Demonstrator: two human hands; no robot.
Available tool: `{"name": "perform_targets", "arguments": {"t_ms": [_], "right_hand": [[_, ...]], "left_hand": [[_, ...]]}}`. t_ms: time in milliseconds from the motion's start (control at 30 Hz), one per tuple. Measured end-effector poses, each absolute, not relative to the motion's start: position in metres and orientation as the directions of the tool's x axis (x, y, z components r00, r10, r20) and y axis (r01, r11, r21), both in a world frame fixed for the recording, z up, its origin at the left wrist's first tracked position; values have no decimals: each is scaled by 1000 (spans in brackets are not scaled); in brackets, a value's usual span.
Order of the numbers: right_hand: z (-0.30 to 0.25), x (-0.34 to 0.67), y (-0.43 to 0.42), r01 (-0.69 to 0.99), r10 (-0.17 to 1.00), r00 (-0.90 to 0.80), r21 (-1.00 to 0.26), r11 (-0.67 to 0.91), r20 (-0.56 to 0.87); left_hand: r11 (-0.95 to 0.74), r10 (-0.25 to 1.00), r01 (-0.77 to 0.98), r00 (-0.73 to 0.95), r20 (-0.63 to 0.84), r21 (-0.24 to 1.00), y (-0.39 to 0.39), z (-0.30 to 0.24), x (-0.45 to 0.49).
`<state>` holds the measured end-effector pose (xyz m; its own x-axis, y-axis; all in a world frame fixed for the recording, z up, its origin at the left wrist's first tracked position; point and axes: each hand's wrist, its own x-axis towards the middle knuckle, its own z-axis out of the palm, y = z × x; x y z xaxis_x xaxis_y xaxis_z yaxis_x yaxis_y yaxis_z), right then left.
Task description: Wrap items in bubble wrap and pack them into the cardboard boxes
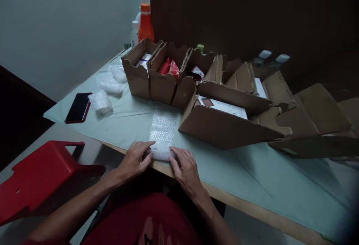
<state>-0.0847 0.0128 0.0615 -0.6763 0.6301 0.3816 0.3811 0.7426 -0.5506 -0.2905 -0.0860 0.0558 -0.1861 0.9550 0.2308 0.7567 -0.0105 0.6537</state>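
A strip of clear bubble wrap [162,131] lies flat on the pale green table [252,177], running away from me. Its near end is rolled into a small bundle at the table's front edge. My left hand [134,160] rests on the left side of that bundle, fingers curled onto it. My right hand [185,168] presses the right side, fingers closed against the roll. What the roll encloses is hidden.
Three open cardboard boxes [161,75] hold packets at the back. A larger open carton [224,120] lies right of the wrap, flattened cardboard [314,118] beyond. A phone [78,107], wrapped bundles [101,102], bottles [145,22] and a red stool [42,174] are left.
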Motion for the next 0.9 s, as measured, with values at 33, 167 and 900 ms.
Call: {"name": "perform_targets", "arguments": {"t_ms": [33, 167, 900], "right_hand": [[62, -84, 12, 403, 630, -651, -511, 759, 423], [61, -86, 10, 420, 545, -692, -349, 837, 473], [61, -92, 11, 401, 503, -784, -321, 858, 365]], "left_hand": [[14, 952, 768, -207, 227, 640, -83, 54, -291], [48, 945, 842, -213, 248, 538, -73, 50, -292], [-28, 932, 841, -174, 319, 540, -68, 49, -300]]}}
